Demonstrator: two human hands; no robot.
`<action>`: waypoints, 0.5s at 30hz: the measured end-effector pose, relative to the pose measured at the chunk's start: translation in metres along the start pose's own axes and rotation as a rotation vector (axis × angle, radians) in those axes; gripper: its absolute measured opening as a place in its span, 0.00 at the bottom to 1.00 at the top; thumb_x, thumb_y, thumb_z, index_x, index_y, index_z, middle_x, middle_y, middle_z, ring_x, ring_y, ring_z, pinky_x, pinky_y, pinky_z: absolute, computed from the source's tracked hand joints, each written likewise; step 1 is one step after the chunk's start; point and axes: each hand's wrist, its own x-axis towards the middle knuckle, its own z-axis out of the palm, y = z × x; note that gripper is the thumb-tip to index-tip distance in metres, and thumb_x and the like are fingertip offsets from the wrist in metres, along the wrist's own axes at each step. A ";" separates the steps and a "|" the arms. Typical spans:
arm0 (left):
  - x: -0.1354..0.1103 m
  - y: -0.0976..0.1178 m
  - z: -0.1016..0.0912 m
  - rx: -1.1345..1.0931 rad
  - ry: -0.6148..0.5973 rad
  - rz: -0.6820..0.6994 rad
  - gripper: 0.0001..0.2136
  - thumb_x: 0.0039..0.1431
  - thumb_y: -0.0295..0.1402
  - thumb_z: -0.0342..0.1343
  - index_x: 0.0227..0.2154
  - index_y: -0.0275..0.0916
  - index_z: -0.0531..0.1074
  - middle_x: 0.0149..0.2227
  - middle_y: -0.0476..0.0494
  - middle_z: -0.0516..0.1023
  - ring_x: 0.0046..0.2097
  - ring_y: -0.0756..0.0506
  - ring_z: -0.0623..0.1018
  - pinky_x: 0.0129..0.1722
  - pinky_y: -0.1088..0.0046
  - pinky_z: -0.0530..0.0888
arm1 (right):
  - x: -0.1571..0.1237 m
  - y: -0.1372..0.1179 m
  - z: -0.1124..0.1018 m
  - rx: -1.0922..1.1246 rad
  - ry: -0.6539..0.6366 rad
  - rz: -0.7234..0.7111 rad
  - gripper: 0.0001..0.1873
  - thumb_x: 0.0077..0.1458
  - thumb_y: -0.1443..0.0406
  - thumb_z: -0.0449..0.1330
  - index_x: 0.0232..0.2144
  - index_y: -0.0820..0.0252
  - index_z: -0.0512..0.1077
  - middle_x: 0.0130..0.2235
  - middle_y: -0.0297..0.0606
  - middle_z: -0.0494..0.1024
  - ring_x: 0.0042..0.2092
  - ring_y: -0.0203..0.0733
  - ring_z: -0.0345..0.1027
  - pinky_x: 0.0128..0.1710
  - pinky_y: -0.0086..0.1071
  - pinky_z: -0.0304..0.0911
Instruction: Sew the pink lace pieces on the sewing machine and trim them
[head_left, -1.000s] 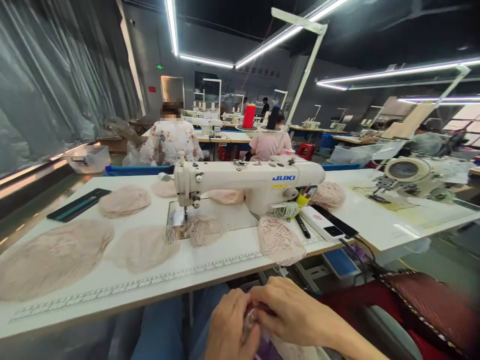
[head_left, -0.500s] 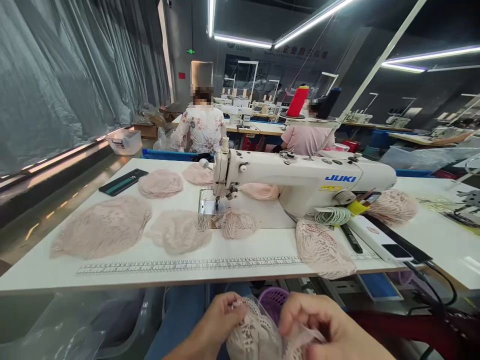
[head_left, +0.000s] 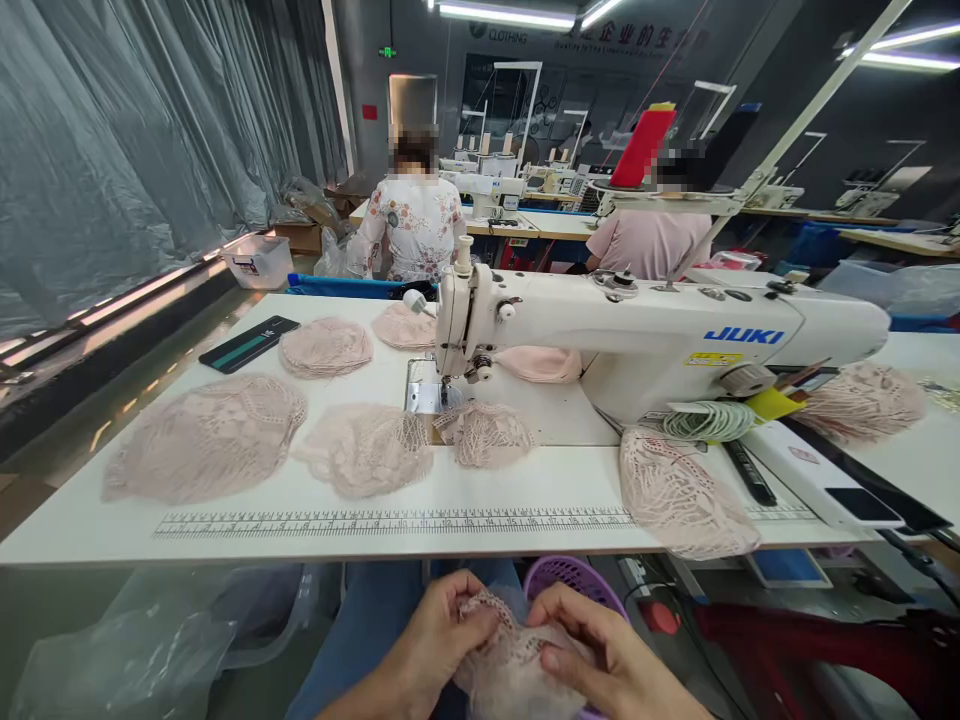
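Note:
Below the table's front edge, over the lap, I hold a pale pink piece of lace fabric (head_left: 517, 665) with both hands. My left hand (head_left: 442, 630) pinches its scalloped edge between thumb and fingers. On the other side my right hand (head_left: 592, 640) is closed on the same piece, thumb pressed on the lace. Ahead stands a white sewing machine (head_left: 660, 320). By its needle lie a small lace piece (head_left: 491, 435) and a sheer lace piece (head_left: 367, 450). Another lace piece (head_left: 682, 490) hangs slightly over the table's front edge.
A large lace pile (head_left: 210, 435) and a dark phone-like case (head_left: 249, 344) lie at left on the white table (head_left: 337, 545). A ruler strip (head_left: 405, 522) runs along the front. At right are a black cutter (head_left: 750, 473) and a white box (head_left: 817, 475). A purple basket (head_left: 574, 580) stands below.
My right hand has moved left, closer to my left hand, and the lace is gathered between them. The camera view has shifted, so the machine appears larger and further right.

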 end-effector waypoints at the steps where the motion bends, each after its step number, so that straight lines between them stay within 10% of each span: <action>1: 0.002 0.000 -0.003 0.041 0.015 0.003 0.25 0.43 0.53 0.65 0.28 0.35 0.65 0.24 0.53 0.66 0.27 0.52 0.63 0.29 0.77 0.57 | -0.002 -0.002 -0.002 0.020 -0.016 -0.008 0.20 0.52 0.48 0.61 0.36 0.57 0.67 0.29 0.29 0.62 0.30 0.34 0.53 0.28 0.27 0.49; 10: 0.019 -0.020 -0.009 0.159 0.067 -0.103 0.28 0.38 0.58 0.62 0.26 0.36 0.66 0.19 0.54 0.65 0.22 0.54 0.59 0.25 0.76 0.54 | -0.008 0.007 -0.004 0.183 -0.154 -0.143 0.21 0.56 0.46 0.56 0.29 0.55 0.57 0.28 0.27 0.56 0.28 0.33 0.47 0.27 0.25 0.48; 15: 0.008 -0.006 0.000 0.024 0.001 -0.179 0.32 0.30 0.57 0.67 0.30 0.33 0.73 0.27 0.47 0.73 0.29 0.50 0.68 0.32 0.75 0.61 | 0.002 0.030 0.005 0.050 0.000 -0.052 0.19 0.58 0.46 0.54 0.30 0.54 0.59 0.26 0.26 0.58 0.26 0.33 0.50 0.26 0.25 0.51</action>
